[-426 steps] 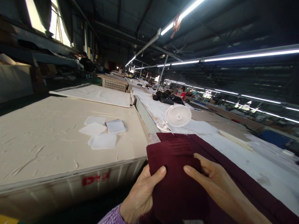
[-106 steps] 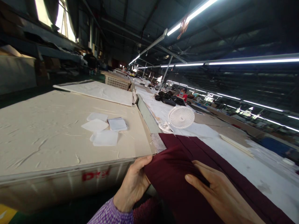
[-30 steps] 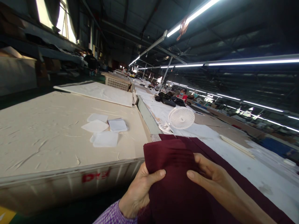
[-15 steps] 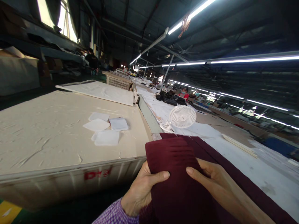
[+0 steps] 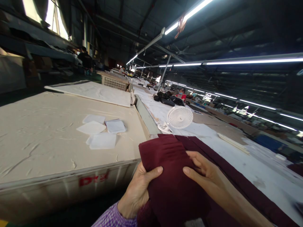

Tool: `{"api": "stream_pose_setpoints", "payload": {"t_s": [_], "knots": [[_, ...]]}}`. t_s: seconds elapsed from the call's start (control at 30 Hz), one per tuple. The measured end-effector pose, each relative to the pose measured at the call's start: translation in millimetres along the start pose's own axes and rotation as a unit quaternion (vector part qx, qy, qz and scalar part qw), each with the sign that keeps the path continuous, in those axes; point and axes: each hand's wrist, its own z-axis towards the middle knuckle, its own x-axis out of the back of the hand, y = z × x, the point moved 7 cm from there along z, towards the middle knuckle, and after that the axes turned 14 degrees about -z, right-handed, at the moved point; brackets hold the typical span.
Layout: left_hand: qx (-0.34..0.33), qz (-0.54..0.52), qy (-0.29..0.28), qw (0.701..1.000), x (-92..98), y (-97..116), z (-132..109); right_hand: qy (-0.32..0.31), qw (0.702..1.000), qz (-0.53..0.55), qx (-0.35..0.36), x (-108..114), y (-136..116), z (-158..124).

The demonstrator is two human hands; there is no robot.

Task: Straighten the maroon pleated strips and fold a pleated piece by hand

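Open tabletop right of the maroon cloth. Fan just beyond the cloth's far end blocks forward. Left: raised platform, white patches mid-surface, bare around them.
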Motion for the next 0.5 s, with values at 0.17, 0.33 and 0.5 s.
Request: {"api": "stream_pose_setpoints", "payload": {"t_s": [0.17, 0.33, 0.5], "knots": [[0.004, 0.014, -0.024, 1.0, -1.8, 3, 0, 0.001, 0.998, 0.054, -0.023, -1, 3, 1], [0.01, 0.006, -0.036, 0.999, -5.6, -1, -5, -0.027, 0.999, 0.043, 0.006, -7, 0, 5], [-0.004, 0.036, -0.099, 0.994, -18.1, -12, -8, 0.094, 0.995, -0.01, -0.022, 15, -7, 1]]}}
